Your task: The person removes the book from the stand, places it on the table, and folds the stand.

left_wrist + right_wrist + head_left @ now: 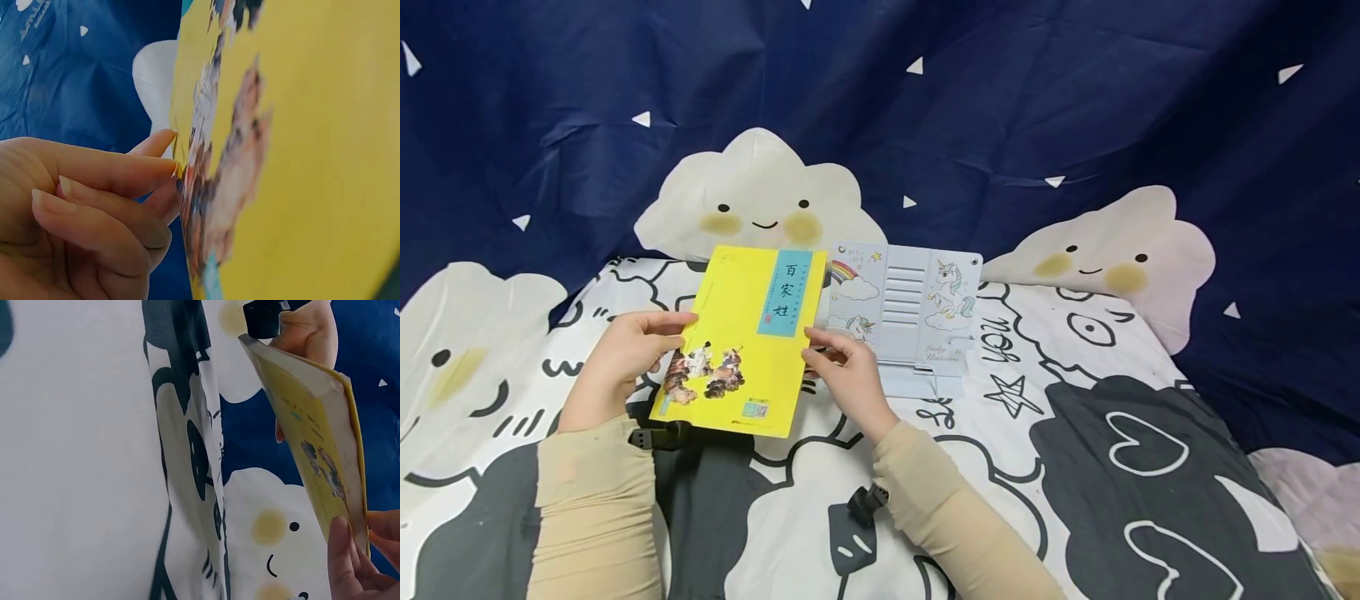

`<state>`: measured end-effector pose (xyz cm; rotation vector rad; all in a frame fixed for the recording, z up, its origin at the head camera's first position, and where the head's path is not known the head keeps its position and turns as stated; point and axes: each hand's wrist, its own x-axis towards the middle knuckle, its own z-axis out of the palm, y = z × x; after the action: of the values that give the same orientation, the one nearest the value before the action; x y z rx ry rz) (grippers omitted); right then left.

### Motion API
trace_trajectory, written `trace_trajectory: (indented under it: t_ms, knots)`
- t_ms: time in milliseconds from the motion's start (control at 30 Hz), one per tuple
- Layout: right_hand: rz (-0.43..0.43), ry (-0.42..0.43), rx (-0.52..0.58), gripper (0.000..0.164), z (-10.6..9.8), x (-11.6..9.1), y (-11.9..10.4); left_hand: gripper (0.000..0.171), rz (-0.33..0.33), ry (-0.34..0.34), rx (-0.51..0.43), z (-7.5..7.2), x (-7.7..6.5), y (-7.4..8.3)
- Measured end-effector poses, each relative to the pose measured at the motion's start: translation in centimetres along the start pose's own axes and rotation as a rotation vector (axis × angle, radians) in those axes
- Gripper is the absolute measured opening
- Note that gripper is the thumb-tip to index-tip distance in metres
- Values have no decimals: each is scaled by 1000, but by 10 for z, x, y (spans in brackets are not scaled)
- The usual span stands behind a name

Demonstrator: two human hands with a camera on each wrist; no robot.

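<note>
A yellow book (737, 292) with a blue title panel and painted figures on its cover is held up between both hands. My left hand (625, 354) pinches its left edge, thumb in front; the left wrist view shows the fingertips (165, 167) right at the cover's edge. My right hand (850, 371) pinches the opposite edge. In the right wrist view the book (312, 434) shows its page block, with the thumb on the cover. Behind and right of it stands a pale book stand (904, 312) with unicorn and rainbow pictures, its left side partly hidden by the book.
The stand's lower ledge (943, 383) has a thin wire clip. Everything rests on a black-and-white patterned cloth (1000, 442). Behind hangs a dark blue fabric (970, 117) with smiling clouds. Each wrist wears a small black camera (868, 500).
</note>
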<state>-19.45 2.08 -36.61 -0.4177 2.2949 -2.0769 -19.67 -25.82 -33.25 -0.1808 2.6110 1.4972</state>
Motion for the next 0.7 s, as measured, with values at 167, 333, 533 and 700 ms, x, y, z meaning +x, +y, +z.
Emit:
trace_trajectory:
  t_ms: [167, 333, 533, 700]
  knots:
    - [20, -29, 19, 39, 7, 0, 4, 45, -22, 11, -30, 2, 3, -6]
    - [45, -50, 26, 42, 10, 1, 10, 44, -65, 15, -64, 3, 6, -9]
    - [79, -58, -30, 42, 10, 2, 16, 44, -93, 0, -29, 6, 10, -12]
    - [133, -73, -44, 44, 10, 2, 20, 45, -77, -19, -14, 9, 14, -18]
